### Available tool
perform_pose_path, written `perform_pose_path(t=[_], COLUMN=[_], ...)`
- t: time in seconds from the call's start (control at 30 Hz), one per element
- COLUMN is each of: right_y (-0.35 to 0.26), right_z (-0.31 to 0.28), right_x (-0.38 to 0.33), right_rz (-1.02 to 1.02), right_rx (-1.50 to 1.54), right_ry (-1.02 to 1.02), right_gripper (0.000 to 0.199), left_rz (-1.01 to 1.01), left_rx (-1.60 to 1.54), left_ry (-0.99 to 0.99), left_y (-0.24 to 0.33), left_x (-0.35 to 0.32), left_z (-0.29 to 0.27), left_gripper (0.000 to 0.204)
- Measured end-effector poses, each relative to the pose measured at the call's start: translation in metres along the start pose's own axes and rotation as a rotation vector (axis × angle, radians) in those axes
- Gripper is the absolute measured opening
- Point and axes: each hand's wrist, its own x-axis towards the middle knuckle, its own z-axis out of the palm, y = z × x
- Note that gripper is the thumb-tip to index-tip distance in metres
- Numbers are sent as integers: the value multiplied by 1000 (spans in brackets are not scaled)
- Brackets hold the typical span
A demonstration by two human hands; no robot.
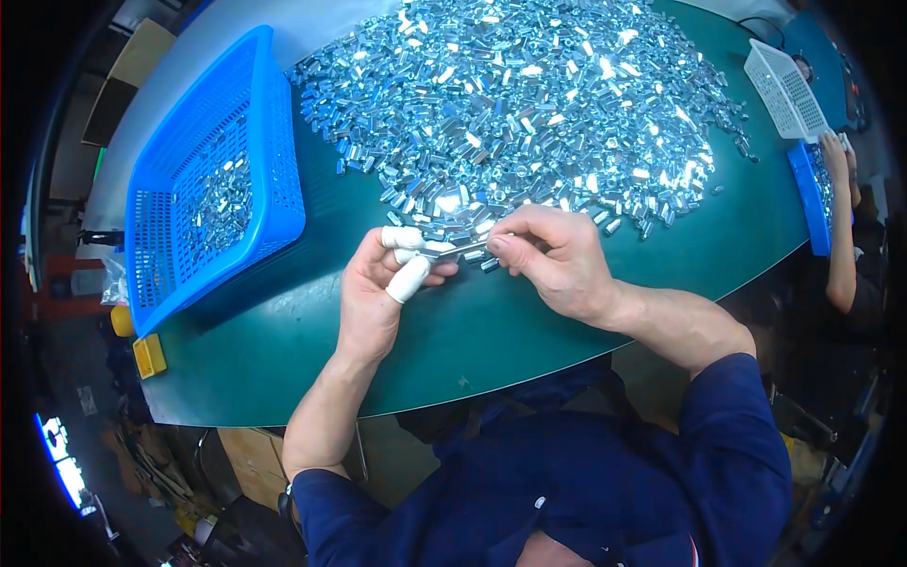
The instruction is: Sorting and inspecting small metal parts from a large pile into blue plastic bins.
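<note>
On the green table [491, 331], seen from the camera on my head, my two hands meet just below the near edge of a big heap of small shiny metal parts [529, 104]. My left hand [373, 293] has white finger cots on the thumb and on two fingers; those fingertips [408, 279] are pinched on the left end of a thin metal rod [463, 249]. My right hand [557, 260] comes in from the right, fingers curled and closed around the rod's other end, so the rod lies between both hands, roughly level and just above the tabletop. One or two loose parts lie right beside my right fingers; whether any sit on the rod I cannot tell (they are too small and glare too much).

To my left a blue perforated basket [274, 161] rests on the table at a slant, with a modest scatter of the same metal parts in its bottom. It is well apart from my hands, and bare green surface lies between. The heap spreads across the far half of the table and crowds close to my knuckles.

At the far right another person's hand [836, 156] rests by a second blue basket [808, 194], with a white basket [784, 90] just beyond it. My dark blue sleeves fill the lower edge.
</note>
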Motion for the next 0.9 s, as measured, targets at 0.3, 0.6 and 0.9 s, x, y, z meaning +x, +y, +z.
perform_pose_path(t=[0.3,0.6,0.9], right_y=[-12,-20,-10], right_z=[-9,-9,0], right_x=[0,-8,-4], right_rz=[-69,163,-153], right_rx=[-61,29,-173], right_ry=[-88,-199,-157], right_gripper=[25,35,11], left_rz=[-8,24,51], left_rx=[9,40,129], left_ry=[-93,-84,-136], left_y=[1,-2,-6], left_x=[-10,-13,-15], left_z=[11,12,18], left_gripper=[30,30,21])
